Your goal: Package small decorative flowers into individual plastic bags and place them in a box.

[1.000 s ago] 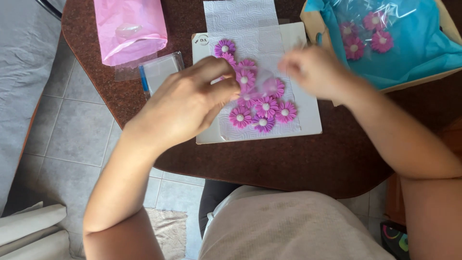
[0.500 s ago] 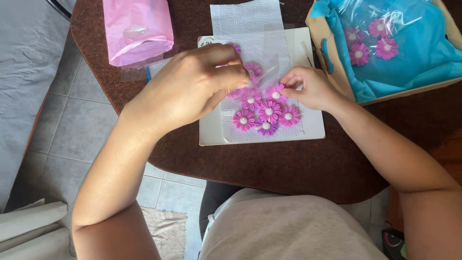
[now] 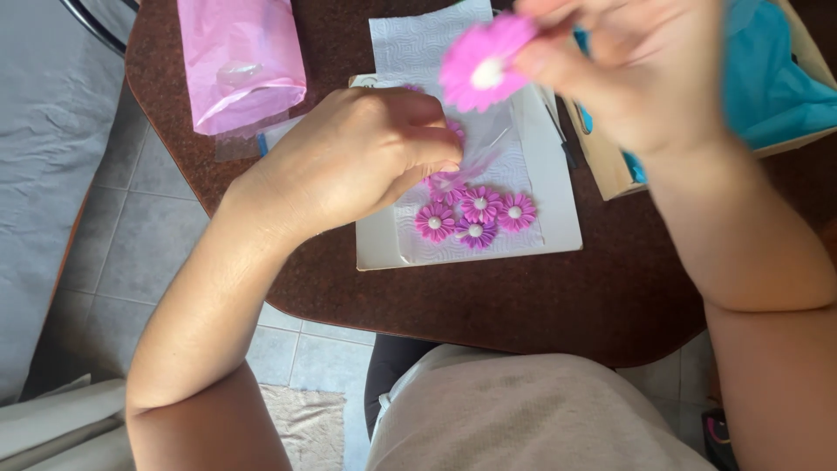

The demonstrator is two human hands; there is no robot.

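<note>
A pink flower (image 3: 482, 63) is pinched at its edge by the right hand (image 3: 632, 74), raised near the camera and blurred. It is judged light, thin and fragile; best gripped by the rim. The left hand (image 3: 357, 161) is curled, fingertips pressed on the clear sheet (image 3: 488, 144) over the remaining flowers (image 3: 475, 214) on the white board (image 3: 558, 201). Its fingertips are hidden.

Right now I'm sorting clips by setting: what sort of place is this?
Probably a home craft spot: a dark brown rounded table over a grey tiled floor, with small pink daisy-shaped flowers on a white board.
</note>
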